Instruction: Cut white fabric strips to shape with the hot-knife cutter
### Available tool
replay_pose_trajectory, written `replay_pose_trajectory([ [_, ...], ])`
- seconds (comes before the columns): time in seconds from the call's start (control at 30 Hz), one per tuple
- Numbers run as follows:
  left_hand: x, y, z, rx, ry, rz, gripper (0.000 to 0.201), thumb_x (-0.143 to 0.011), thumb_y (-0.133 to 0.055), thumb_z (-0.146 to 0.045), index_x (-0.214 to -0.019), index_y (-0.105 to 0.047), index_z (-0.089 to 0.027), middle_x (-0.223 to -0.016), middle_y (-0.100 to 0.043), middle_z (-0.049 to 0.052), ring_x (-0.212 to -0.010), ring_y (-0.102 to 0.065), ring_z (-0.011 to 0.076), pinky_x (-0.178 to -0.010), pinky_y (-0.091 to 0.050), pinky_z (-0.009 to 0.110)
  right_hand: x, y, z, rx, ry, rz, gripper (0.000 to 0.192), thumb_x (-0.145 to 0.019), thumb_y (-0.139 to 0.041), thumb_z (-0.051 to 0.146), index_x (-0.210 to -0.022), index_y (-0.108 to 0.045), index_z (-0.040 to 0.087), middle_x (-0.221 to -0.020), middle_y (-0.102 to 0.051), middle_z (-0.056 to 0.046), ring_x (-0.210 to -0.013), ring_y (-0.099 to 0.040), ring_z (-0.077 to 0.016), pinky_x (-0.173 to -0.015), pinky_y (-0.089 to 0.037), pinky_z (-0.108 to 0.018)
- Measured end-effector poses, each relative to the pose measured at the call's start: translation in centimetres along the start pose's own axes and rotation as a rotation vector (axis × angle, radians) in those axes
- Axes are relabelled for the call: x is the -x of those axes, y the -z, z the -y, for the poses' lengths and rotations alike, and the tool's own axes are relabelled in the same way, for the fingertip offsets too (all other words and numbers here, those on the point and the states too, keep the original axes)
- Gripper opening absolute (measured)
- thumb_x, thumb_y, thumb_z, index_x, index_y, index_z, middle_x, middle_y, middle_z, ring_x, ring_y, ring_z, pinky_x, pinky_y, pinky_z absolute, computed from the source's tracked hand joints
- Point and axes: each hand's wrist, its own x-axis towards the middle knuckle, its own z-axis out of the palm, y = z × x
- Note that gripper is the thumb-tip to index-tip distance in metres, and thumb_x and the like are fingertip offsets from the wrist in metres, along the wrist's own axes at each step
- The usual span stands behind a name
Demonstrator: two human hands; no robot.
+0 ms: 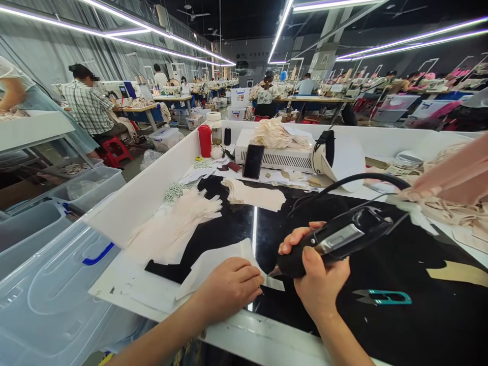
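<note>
My right hand grips a black corded hand tool with a metal plate on its side, its tip pointing down to the left at the glossy black tabletop. My left hand rests with fingers curled on a white fabric piece lying near the table's front edge, right beside the tool's tip. The tool's black cable arcs back over the table.
Teal thread snips lie to the right. Piles of cream fabric pieces sit left, another stack behind. A phone, red bottle and white machine stand at the back. Clear plastic bins flank the left. Other people work at distant tables.
</note>
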Motion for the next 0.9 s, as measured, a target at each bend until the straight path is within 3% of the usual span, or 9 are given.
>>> replay_pose_trajectory([
  [0.47, 0.4, -0.3, 0.1, 0.023, 0.034, 0.003, 0.014, -0.105, -0.063, -0.027, -0.115, -0.068, -0.020, -0.114, -0.072, 0.005, -0.106, -0.067, 0.0220, -0.094, -0.058, 0.037, -0.4, 0.6, 1.1, -0.005, 0.036, -0.055, 0.033, -0.087, -0.081, 0.033, -0.112, -0.061, 0.026, -0.080, -0.066, 0.004, -0.060, -0.063, -0.0148, -0.058, -0.057, -0.032],
  [0.9, 0.5, 0.2, 0.1, 0.075, 0.067, 0.005, 0.016, -0.107, -0.059, -0.028, -0.118, -0.068, -0.020, -0.116, -0.072, 0.006, -0.107, -0.067, 0.0237, -0.095, -0.057, 0.038, 0.0, 0.4, 1.1, -0.045, 0.012, -0.031, 0.031, -0.089, -0.079, 0.031, -0.114, -0.061, 0.027, -0.081, -0.065, 0.003, -0.061, -0.063, -0.0144, -0.057, -0.057, -0.031],
])
